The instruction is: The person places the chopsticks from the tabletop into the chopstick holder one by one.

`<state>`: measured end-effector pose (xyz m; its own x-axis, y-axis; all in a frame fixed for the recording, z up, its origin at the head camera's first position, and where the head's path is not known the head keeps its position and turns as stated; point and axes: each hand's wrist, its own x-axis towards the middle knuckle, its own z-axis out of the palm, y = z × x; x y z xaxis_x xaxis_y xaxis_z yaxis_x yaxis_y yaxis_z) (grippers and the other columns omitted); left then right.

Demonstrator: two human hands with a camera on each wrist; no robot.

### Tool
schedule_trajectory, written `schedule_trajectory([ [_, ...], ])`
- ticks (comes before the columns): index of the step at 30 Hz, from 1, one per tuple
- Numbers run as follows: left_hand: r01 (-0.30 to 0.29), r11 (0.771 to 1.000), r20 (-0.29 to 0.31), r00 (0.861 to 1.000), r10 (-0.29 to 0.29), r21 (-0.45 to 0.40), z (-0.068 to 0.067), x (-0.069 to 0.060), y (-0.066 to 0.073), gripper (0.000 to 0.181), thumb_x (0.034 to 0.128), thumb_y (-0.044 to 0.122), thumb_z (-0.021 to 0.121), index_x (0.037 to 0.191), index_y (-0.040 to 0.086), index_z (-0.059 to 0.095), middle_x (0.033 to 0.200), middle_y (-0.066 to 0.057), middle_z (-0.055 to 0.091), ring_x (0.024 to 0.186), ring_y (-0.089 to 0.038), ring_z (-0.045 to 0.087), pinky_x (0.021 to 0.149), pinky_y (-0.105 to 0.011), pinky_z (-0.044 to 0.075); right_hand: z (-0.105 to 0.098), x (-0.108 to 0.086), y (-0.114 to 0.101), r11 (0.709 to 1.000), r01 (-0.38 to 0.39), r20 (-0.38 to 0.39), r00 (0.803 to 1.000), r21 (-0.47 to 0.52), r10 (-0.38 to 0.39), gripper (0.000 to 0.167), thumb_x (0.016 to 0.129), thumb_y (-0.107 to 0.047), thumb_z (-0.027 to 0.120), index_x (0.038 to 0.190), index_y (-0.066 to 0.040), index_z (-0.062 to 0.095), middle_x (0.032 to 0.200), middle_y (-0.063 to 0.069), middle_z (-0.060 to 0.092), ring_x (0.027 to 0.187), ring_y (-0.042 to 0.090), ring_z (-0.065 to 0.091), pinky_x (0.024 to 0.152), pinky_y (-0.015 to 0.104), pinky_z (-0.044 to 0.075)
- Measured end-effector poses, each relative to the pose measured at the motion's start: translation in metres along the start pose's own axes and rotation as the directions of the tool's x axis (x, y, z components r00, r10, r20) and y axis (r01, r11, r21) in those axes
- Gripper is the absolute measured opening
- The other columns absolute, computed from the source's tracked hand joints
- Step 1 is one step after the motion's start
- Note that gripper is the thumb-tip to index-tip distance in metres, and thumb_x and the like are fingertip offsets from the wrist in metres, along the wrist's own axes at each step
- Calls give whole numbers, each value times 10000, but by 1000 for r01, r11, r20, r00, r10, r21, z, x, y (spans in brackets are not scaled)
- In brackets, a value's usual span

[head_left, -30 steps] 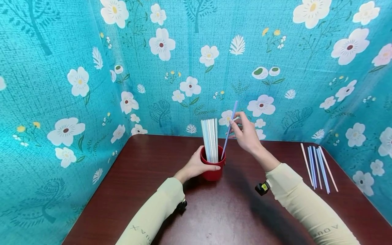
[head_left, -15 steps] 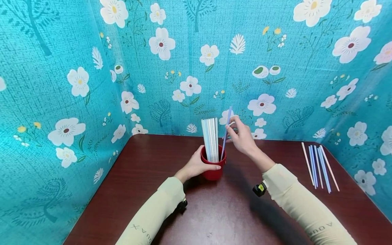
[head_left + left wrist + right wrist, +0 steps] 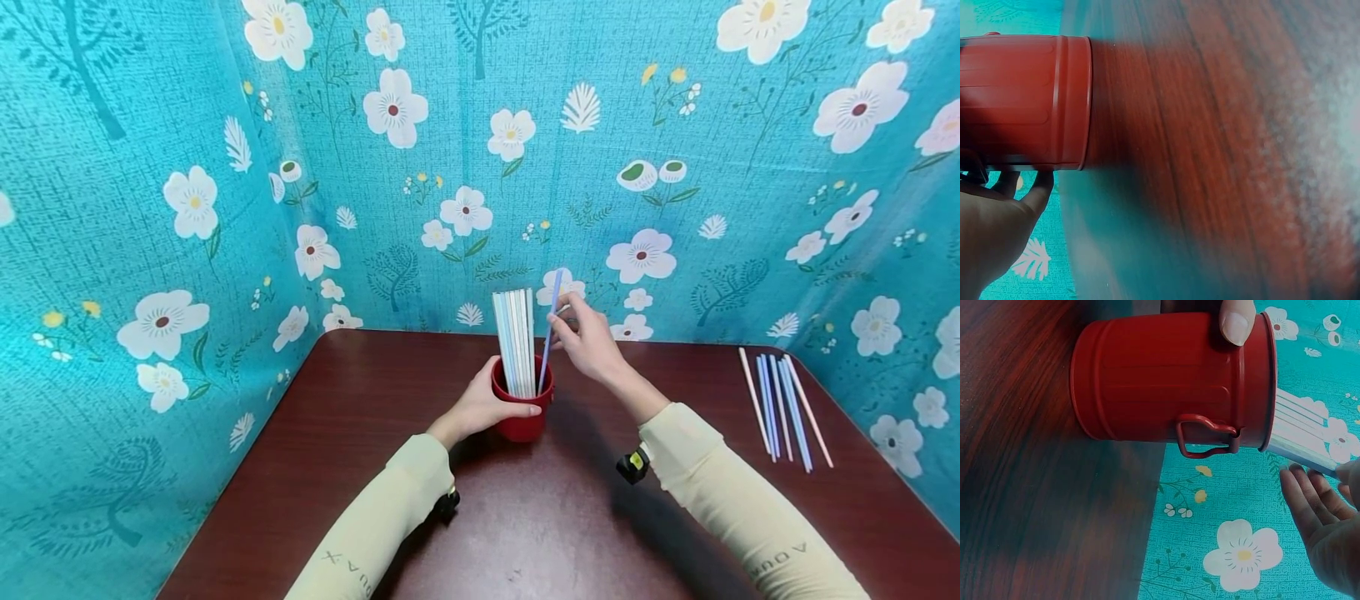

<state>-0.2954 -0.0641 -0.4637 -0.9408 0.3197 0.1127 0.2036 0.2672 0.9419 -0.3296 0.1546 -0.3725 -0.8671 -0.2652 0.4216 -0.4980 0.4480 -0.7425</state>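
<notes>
A small red bucket (image 3: 522, 428) stands upright on the table, with my left hand (image 3: 480, 404) gripping it near the rim. In the right wrist view, the left thumb (image 3: 1236, 326) presses on the bucket's wall above its wire side handle (image 3: 1209, 449). Several white and pale blue straws (image 3: 516, 343) stand bunched inside. My right hand (image 3: 588, 340) pinches a purple-blue straw (image 3: 557, 292) between thumb and fingers. That straw's lower end is inside the bucket, at the right of the bunch. In the left wrist view, the left hand's fingers (image 3: 1040, 190) lie beside the bucket.
Several pink, blue and purple straws (image 3: 783, 412) lie loosely side by side at the table's right end. The dark brown table (image 3: 360, 417) meets a turquoise flowered cloth (image 3: 427, 275) behind it and at both sides.
My right hand has moved left and slightly down with the purple-blue straw, which now stands more upright and lower in the bucket. The left hand and bucket have stayed in place.
</notes>
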Motion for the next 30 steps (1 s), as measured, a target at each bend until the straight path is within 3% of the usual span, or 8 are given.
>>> schedule_trajectory([
  [5, 1, 1000, 1, 1000, -1, 4, 0, 0, 1, 851, 736, 403, 918, 1424, 298, 427, 1349, 78, 586, 1210, -167, 570, 994, -443, 541, 2, -1, 2, 1000, -4, 17, 1000, -2, 4, 188, 1061, -168, 571, 1198, -55, 506, 1010, 237, 705, 746, 317, 741, 661, 341, 624],
  [13, -3, 1000, 7, 1000, 3, -4, 0, -2, 3, 844, 753, 386, 908, 1436, 276, 425, 1363, 64, 584, 1210, -171, 571, 1007, -438, 532, 5, -4, 4, 998, -33, 34, 999, 44, 31, 198, 1055, -145, 580, 1208, -35, 519, 1088, 282, 692, 777, 401, 748, 665, 375, 628],
  [22, 2, 999, 16, 1000, -1, -37, 1, -1, 2, 849, 769, 297, 906, 1457, 259, 410, 1395, 27, 570, 1251, -213, 554, 1009, -469, 530, 7, -7, 7, 991, -77, 23, 997, 112, 75, 196, 1047, -129, 593, 1182, -3, 526, 1027, 259, 698, 796, 411, 746, 676, 397, 628],
  [26, 9, 999, 22, 1000, -8, -39, -1, -7, 17, 834, 781, 234, 897, 1458, 182, 413, 1396, -34, 573, 1249, -257, 558, 1012, -482, 527, 6, -8, 3, 987, -87, 32, 996, 137, 83, 206, 1046, -97, 583, 1189, 40, 525, 1019, 286, 695, 801, 446, 736, 667, 384, 628],
  [30, 8, 1000, 13, 1000, -8, -30, 0, -7, 17, 838, 777, 256, 901, 1458, 198, 417, 1391, -22, 578, 1233, -239, 566, 1018, -471, 524, 6, -7, 3, 995, -64, 24, 998, 78, 62, 200, 1045, -125, 594, 1178, 16, 544, 1014, 261, 717, 819, 415, 740, 709, 399, 630],
])
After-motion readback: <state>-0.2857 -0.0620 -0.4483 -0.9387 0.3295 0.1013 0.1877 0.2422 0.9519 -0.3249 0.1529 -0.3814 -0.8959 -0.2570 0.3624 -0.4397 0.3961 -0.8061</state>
